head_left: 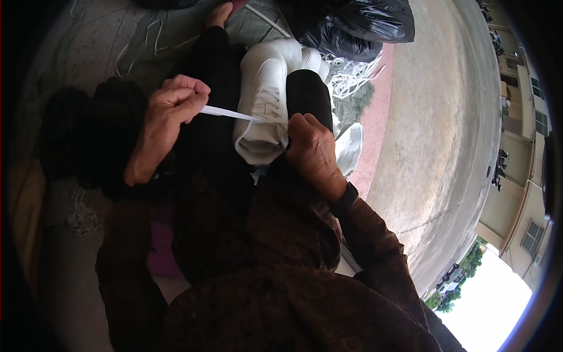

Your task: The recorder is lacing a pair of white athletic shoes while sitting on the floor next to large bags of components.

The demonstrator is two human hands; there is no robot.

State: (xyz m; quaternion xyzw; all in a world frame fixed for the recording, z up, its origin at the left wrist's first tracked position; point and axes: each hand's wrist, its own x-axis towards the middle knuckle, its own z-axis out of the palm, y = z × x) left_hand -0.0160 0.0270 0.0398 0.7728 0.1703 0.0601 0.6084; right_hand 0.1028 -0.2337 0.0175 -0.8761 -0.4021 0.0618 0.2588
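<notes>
A white sneaker (262,73) lies across my thighs, its toe pointing away from me and its opening toward me. Flat white lace runs through its eyelets. From the eyelets near the opening, one length of white shoelace (226,112) stretches taut to the left. My left hand (170,114) pinches the end of that lace between thumb and fingers. Closed into a fist, my right hand (312,145) sits against the right side of the sneaker's opening, and what its fingers hold is hidden. A dark band circles the right wrist.
More white shoes (350,146) lie right of my legs. Behind them is a heap of loose white laces (355,75) by black plastic bags (375,23). Another lace bundle (83,212) lies at left, near dark bulky items (94,135). Concrete ground (434,135) extends right, toward a building.
</notes>
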